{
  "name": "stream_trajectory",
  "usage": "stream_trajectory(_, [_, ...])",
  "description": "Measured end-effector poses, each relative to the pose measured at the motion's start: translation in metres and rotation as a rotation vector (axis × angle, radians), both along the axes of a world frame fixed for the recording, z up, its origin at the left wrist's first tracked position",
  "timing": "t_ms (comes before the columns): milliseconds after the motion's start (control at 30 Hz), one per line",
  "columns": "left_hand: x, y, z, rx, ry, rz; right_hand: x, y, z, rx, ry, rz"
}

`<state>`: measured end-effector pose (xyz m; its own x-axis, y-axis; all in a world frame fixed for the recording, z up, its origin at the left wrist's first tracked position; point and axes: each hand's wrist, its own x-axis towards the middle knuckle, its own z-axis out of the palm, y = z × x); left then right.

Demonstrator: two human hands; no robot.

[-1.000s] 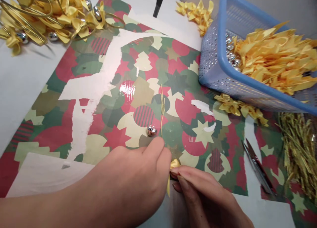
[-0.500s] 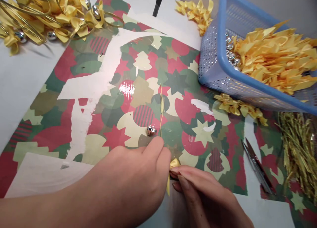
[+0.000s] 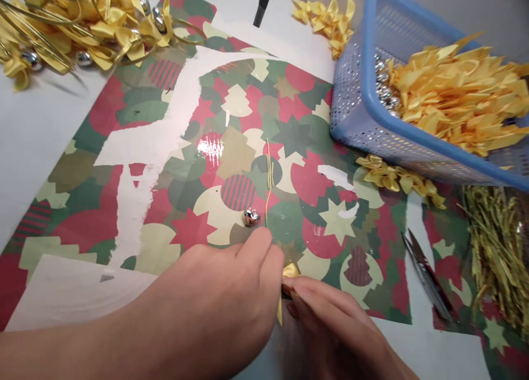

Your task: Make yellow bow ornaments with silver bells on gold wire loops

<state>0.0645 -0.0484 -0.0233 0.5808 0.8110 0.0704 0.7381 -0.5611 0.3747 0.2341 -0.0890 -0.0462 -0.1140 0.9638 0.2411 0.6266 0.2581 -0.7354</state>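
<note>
A small yellow satin ribbon bow (image 3: 290,270) sits between my two hands, mostly hidden, with one pointed tail hanging below. My right hand (image 3: 330,314) pinches it between thumb and fingertips. My left hand (image 3: 231,303) is curled closed against its left side; its fingertips are hidden from view. A thin gold cord (image 3: 269,176) lies partly doubled on the table and runs down behind my left knuckles. Just beyond that hand, left of the cord, rests a silver jingle bell (image 3: 251,217).
At the upper right stands a blue basket (image 3: 370,55) of yellow ribbon bows and silver bells. Scissors (image 3: 430,278) and gold cords (image 3: 496,253) lie at right. Finished-looking bell-and-ribbon pieces (image 3: 82,27) pile at upper left. Torn patterned paper (image 3: 194,226) covers the table.
My right hand's fingers have shifted slightly, and its thumb is now tucked more behind the index finger. My left hand, the bell and the cord keep their places.
</note>
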Motion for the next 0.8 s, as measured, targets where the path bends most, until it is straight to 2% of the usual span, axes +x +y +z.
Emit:
stream_trajectory(100, [0.000,-0.004,-0.005,0.003,-0.010,0.059,-0.004,-0.001,0.001,0.011,0.009,-0.005])
stream_trajectory(200, [-0.002,-0.004,-0.005,-0.041,-0.016,0.048,-0.005,0.000,0.002,0.042,0.020,0.006])
stream_trajectory(367, [-0.009,0.000,0.005,-0.178,-0.063,0.075,-0.004,0.006,0.001,0.072,0.017,0.062])
stream_trajectory(533, [-0.013,-0.010,0.013,-0.065,-0.007,0.097,-0.007,0.010,0.001,0.149,0.018,0.059])
stream_trajectory(700, [0.003,-0.022,0.010,0.017,0.031,0.284,-0.005,0.010,0.002,0.231,-0.087,0.055])
stream_trajectory(800, [0.012,-0.025,0.006,0.012,0.012,0.362,-0.003,0.010,0.002,0.254,-0.101,0.068])
